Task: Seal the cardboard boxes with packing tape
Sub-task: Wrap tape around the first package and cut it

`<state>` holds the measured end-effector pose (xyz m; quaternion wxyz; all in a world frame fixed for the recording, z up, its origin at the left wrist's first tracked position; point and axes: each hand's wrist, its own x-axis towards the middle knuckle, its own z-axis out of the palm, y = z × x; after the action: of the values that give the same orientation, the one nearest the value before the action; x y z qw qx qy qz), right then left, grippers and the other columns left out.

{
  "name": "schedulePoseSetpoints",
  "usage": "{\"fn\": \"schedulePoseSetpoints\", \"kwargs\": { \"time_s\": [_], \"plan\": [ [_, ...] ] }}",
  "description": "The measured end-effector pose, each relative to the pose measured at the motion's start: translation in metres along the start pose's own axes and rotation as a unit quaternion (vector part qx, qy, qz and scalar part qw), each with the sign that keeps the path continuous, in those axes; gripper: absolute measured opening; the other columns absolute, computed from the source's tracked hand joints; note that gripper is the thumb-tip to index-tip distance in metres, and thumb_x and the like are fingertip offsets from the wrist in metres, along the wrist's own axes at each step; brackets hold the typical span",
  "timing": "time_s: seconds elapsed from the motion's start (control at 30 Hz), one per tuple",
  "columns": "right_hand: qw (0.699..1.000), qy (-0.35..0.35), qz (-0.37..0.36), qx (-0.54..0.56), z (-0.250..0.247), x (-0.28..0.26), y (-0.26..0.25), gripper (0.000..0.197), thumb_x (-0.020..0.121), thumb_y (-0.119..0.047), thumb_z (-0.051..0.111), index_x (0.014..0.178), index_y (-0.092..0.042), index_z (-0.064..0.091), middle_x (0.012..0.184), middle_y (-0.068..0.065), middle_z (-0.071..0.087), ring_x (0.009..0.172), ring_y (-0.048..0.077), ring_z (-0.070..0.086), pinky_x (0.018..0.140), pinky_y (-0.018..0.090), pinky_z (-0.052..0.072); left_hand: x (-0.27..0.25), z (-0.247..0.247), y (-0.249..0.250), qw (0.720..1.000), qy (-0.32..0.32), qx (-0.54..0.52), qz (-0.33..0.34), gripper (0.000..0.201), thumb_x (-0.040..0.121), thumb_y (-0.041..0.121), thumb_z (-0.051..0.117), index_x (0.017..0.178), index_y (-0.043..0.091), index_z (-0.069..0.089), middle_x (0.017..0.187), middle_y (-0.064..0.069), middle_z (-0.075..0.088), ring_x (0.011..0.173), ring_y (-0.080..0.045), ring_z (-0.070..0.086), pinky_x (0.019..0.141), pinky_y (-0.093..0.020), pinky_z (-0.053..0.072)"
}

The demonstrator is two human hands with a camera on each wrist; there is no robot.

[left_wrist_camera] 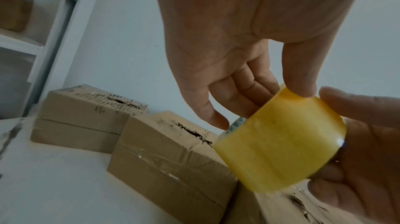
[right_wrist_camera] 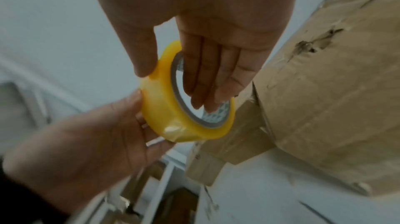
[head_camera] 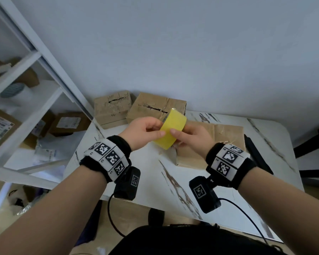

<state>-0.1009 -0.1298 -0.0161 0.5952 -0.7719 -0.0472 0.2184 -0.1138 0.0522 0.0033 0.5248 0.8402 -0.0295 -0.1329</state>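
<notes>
Presently both hands held the tape roll (head_camera: 170, 130) in the air above the table (head_camera: 155, 181), over the near edge of the front box (head_camera: 226, 137).

Right hand (head_camera: 192, 138): fingers passed through the core, thumb clamped on the outer yellow face, so it gripped the roll as on a spindle. Left hand (head_camera: 143, 130): thumb and curled fingers pinched the roll's outer wrap on the opposite side. The right wrist view showed a crinkled, paler patch (right_wrist_camera: 173, 129) on the rim close to the left fingers; probably the free end of the tape, though blur prevented certainty.

Step in hand, as judged: locating and lifting the tape end. To do it well, the right hand should only steady the core and let it turn, while a left nail works under the crinkled patch and peels at a shallow angle across the full width, so that the strip does not split lengthways. Draw out only a short tab before moving to a seam.

No tape yet ran to any box. Two further boxes stood at the back against the wall, the back-left box (head_camera: 112, 109) and the back-middle box (head_camera: 156, 107), each with a dark open slit along its top seam. Sealing had therefore not begun on them.
</notes>
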Motion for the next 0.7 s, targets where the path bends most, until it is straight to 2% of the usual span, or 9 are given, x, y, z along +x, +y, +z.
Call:
{"fn": "schedulePoseSetpoints", "kwargs": {
  "time_s": [0.13, 0.2, 0.27, 0.33, 0.4, 0.47, 0.57, 0.63, 0.7],
  "plan": [
    [0.998, 0.025, -0.018, 0.053, -0.017, -0.003, -0.01, 0.03, 0.086, -0.017, 0.066, 0.106, 0.005, 0.064, 0.103, 0.023, 0.068, 0.089, 0.029, 0.066, 0.087, 0.039, 0.054, 0.007, 0.011, 0.021, 0.997, 0.047, 0.056, 0.014, 0.014, 0.084, 0.012, 0.069, 0.094, 0.018, 0.063, 0.088, 0.005, 0.065, 0.083, -0.008, 0.062, 0.084, -0.028, 0.049],
    [0.999, 0.031, -0.032, 0.005, -0.026, -0.005, -0.012, 0.032, 0.087, -0.019, 0.065, 0.104, 0.009, 0.063, 0.093, 0.022, 0.067, 0.073, 0.02, 0.062, 0.072, 0.029, 0.053, 0.014, 0.013, 0.032, 0.98, 0.138, 0.134, 0.045, 0.023, 0.081, 0.025, 0.072, 0.1, 0.021, 0.06, 0.093, 0.006, 0.061, 0.091, -0.012, 0.059, 0.086, -0.029, 0.046],
    [0.998, 0.028, -0.044, -0.045, -0.035, -0.01, -0.014, 0.032, 0.089, -0.019, 0.063, 0.104, 0.01, 0.062, 0.084, 0.016, 0.063, 0.054, 0.002, 0.052, 0.051, 0.013, 0.042, 0.021, 0.014, 0.045, 0.968, 0.153, 0.182, 0.084, 0.036, 0.084, 0.029, 0.068, 0.118, 0.023, 0.058, 0.108, 0.005, 0.056, 0.103, -0.012, 0.055, 0.093, -0.029, 0.043],
    [0.996, 0.021, -0.052, -0.065, -0.043, -0.014, -0.014, 0.027, 0.089, -0.016, 0.062, 0.106, 0.006, 0.064, 0.094, 0.02, 0.068, 0.062, 0.006, 0.059, 0.058, 0.014, 0.046, 0.027, 0.017, 0.055, 0.967, 0.105, 0.206, 0.108, 0.041, 0.087, 0.027, 0.065, 0.126, 0.023, 0.058, 0.12, 0.002, 0.052, 0.111, -0.011, 0.052, 0.099, -0.028, 0.04],
    [0.994, 0.027, -0.067, -0.079, -0.049, -0.017, -0.013, 0.025, 0.087, -0.017, 0.065, 0.103, 0.003, 0.065, 0.102, 0.025, 0.068, 0.085, 0.031, 0.067, 0.08, 0.039, 0.054, 0.031, 0.021, 0.061, 0.966, 0.094, 0.208, 0.118, 0.03, 0.085, 0.026, 0.067, 0.115, 0.024, 0.066, 0.114, 0.004, 0.054, 0.105, -0.008, 0.053, 0.093, -0.023, 0.039],
    [0.993, 0.033, -0.066, -0.09, -0.055, -0.022, -0.015, 0.026, 0.084, -0.022, 0.067, 0.098, 0.0, 0.067, 0.099, 0.024, 0.068, 0.093, 0.041, 0.064, 0.085, 0.054, 0.05, 0.034, 0.026, 0.063, 0.965, 0.117, 0.196, 0.125, 0.016, 0.081, 0.025, 0.072, 0.097, 0.025, 0.07, 0.103, 0.007, 0.058, 0.096, -0.005, 0.052, 0.087, -0.021, 0.039],
    [0.991, 0.042, -0.069, -0.108, -0.064, -0.026, -0.015, 0.014, 0.085, -0.022, 0.066, 0.088, -0.008, 0.065, 0.091, 0.016, 0.07, 0.084, 0.03, 0.066, 0.081, 0.045, 0.052, 0.036, 0.031, 0.069, 0.961, 0.123, 0.205, 0.138, 0.006, 0.081, 0.025, 0.073, 0.08, 0.022, 0.068, 0.093, 0.007, 0.059, 0.092, -0.008, 0.053, 0.085, -0.023, 0.038],
    [0.987, 0.062, -0.079, -0.126, -0.069, -0.028, -0.015, 0.008, 0.087, -0.015, 0.064, 0.08, -0.012, 0.063, 0.081, 0.011, 0.067, 0.075, 0.023, 0.062, 0.076, 0.039, 0.05, 0.036, 0.036, 0.074, 0.95, 0.112, 0.254, 0.145, 0.007, 0.086, 0.027, 0.067, 0.081, 0.022, 0.064, 0.092, 0.01, 0.054, 0.088, -0.007, 0.048, 0.073, -0.018, 0.029],
    [0.98, 0.094, -0.092, -0.146, -0.072, -0.028, -0.016, 0.01, 0.088, -0.014, 0.063, 0.086, -0.004, 0.064, 0.083, 0.019, 0.067, 0.077, 0.033, 0.062, 0.076, 0.042, 0.049, 0.038, 0.041, 0.078, 0.932, 0.105, 0.305, 0.167, 0.008, 0.09, 0.026, 0.059, 0.083, 0.023, 0.059, 0.093, 0.01, 0.051, 0.089, -0.008, 0.047, 0.07, -0.017, 0.025]
  ]
}}
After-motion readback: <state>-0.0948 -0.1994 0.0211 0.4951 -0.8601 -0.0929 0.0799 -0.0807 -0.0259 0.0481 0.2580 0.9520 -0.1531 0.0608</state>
